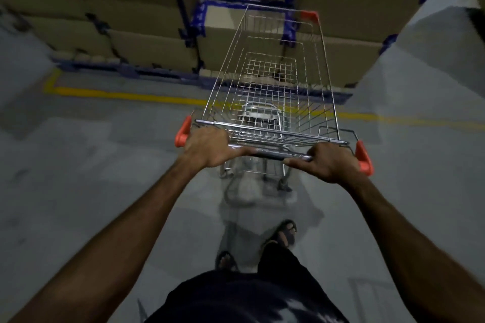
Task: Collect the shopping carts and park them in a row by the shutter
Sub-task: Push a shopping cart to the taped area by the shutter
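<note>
A silver wire shopping cart with orange corner caps stands right in front of me, its basket empty. Its dark handle bar runs across between my hands. My left hand grips the bar near its left end, and my right hand grips it near the right end. The cart's nose points at stacked boxes ahead. No shutter or other cart is in view.
Tall stacks of cardboard boxes on blue pallets stand ahead, left and right. A yellow floor line runs in front of them. Grey concrete floor lies on both sides of me. My sandalled feet are below the cart.
</note>
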